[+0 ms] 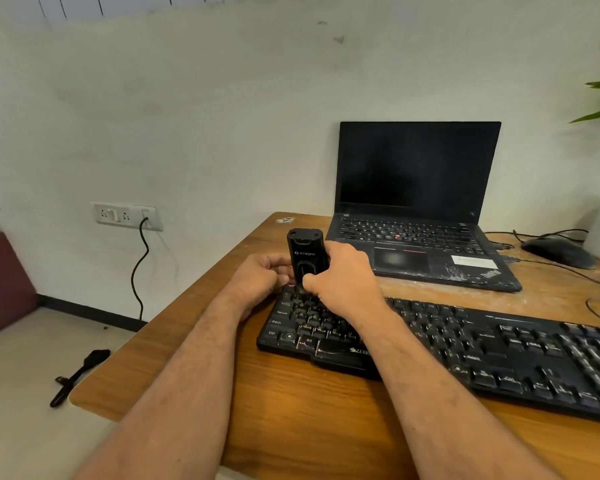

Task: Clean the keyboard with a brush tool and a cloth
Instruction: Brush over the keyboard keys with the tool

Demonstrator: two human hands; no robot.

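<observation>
Black brush tool (305,252) stands upright at far-left corner of keyboard (465,344), lower end down among the keys; its tip is hidden. Right hand (343,275) wraps the tool body, fingers closed around it, thumb on its near face. Left hand (262,277) curled against tool's left side, fingers touching it; firm grip or not, cannot tell. Keyboard lies across wooden desk (291,410), near side. Open laptop (416,209) beyond it, screen dark. Mouse (556,251) far right. No containers visible.
</observation>
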